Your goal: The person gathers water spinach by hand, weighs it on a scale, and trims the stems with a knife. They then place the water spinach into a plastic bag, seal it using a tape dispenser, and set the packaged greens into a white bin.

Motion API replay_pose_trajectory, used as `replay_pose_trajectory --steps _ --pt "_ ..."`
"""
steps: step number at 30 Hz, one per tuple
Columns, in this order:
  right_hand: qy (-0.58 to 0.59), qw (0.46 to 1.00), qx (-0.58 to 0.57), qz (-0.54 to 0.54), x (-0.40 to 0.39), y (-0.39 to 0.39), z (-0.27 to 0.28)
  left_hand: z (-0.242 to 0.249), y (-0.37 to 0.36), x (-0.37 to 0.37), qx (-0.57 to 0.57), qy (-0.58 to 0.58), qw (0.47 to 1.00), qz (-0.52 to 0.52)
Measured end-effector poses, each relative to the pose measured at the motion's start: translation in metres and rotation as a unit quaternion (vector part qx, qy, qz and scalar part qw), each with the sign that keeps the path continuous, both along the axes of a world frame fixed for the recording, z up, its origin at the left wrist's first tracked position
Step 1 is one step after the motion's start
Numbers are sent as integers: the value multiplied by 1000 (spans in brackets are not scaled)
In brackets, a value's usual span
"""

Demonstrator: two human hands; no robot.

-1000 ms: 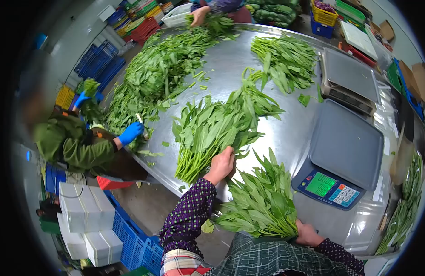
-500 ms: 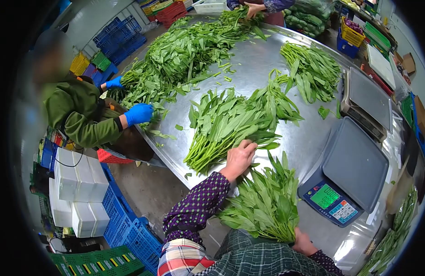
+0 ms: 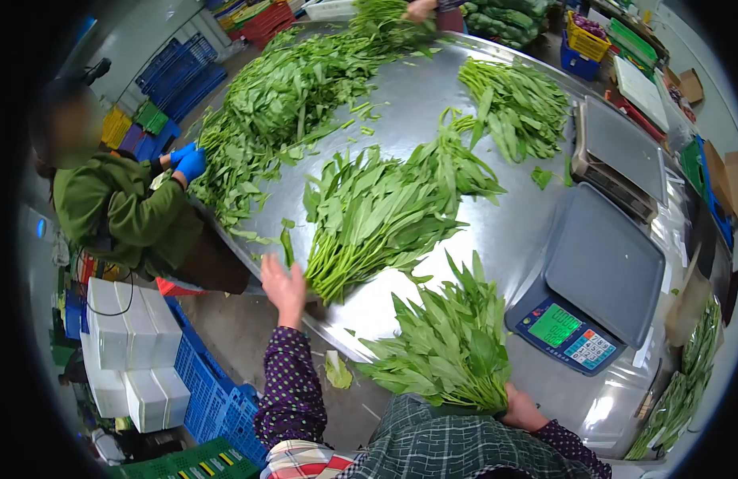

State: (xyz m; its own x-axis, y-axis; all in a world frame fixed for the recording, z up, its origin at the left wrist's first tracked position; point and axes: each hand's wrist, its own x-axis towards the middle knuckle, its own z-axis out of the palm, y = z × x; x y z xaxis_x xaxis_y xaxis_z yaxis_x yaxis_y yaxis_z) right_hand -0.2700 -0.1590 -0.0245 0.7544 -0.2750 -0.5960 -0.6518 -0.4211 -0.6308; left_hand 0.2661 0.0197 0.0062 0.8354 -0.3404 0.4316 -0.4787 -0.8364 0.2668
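At the table's near left edge, my left hand (image 3: 285,289) is off the greens with its fingers spread. A single green leaf (image 3: 286,243) shows just beyond its fingertips. My right hand (image 3: 523,409) grips the stem end of a bunch of water spinach (image 3: 449,343), held close to my apron, its leaves pointing over the metal table (image 3: 516,211). Between my hands and the far pile lies a larger heap of water spinach (image 3: 377,215), its cut stems toward me. Another bunch (image 3: 516,104) rests farther back on the right.
A digital scale (image 3: 576,319) with a lit display stands at right, a second scale (image 3: 620,156) behind it. A co-worker in a green jacket (image 3: 129,199) works at the large leafy pile (image 3: 289,96); another person's hand (image 3: 421,9) is at the far edge. White boxes (image 3: 133,327) are stacked left.
My left hand has moved left off the middle heap and spread its fingers. My right hand keeps its bunch. The green-jacketed co-worker's gloved hands have come together.
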Motion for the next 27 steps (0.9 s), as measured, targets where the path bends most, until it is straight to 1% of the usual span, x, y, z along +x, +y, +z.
replay_pose_trajectory --steps 1,2,3,4,5,6,7,8,9,11,12,14,15,16,17,19,20,21,22,23,24,25,26,27 --pt "-38 999 -18 -9 6 0 9 5 -9 -6 -33 -31 997 -55" --pt "-74 996 -38 -19 8 -1 15 28 -28 -22 -35 57 995 -80" --pt "-71 997 -38 -14 5 0 10 46 -46 -37 -39 144 983 -105" --pt "-82 996 -35 -17 -2 1 -1 46 -58 -44 -41 145 983 -102" --pt "-94 995 -33 -21 -6 1 -7 45 -67 -50 24 111 986 -121" --pt "-94 995 -34 -18 -4 0 1 46 -72 -51 89 75 983 -139" --pt "-102 994 -7 -36 3 -3 19 46 -74 -47 89 74 984 -138" --pt "-110 992 20 -55 11 -7 40 43 -77 -43 137 119 976 -122" --pt "-109 992 20 -56 21 -13 67 42 -81 -40 186 165 963 -107" --pt "-88 988 94 -84 43 -27 130 53 -86 -30 192 154 965 -96" --pt "-85 988 95 -87 52 -34 149 69 -88 -25 161 196 963 -92" --pt "-203 972 62 -104 72 -46 181 92 -88 -15 80 273 955 -85" --pt "-244 965 8 -97 89 -54 198 98 -87 -10 28 305 948 -82" --pt "-283 954 -47 -89 109 -60 211 95 -83 -6 -29 337 938 -77" --pt "-316 937 -28 -146 129 -61 215 67 -75 6 -158 406 893 -115" --pt "-369 897 26 -243 175 -60 210 95 -79 -28 -259 518 811 -88" --pt "-391 874 65 -281 198 -59 197 99 -79 -43 -285 529 795 -81" --pt "-399 866 95 -286 219 -61 177 91 -79 -54 -326 542 772 -70" --pt "-382 855 161 -312 240 -57 161 86 -79 -67 -333 550 763 -60" --pt "-345 851 197 -342 258 -50 140 81 -79 -81 -341 560 753 -49" --pt "-354 831 193 -383 273 -39 117 64 -77 -90 -343 566 748 -59" --pt "-364 792 251 -420 283 -27 89 50 -77 -99 -345 570 742 -70" --pt "-322 795 269 -438 285 -17 72 56 -79 -114 -362 583 723 -79" --pt "-278 796 286 -454 285 -9 60 47 -79 -122 -367 598 709 -73"
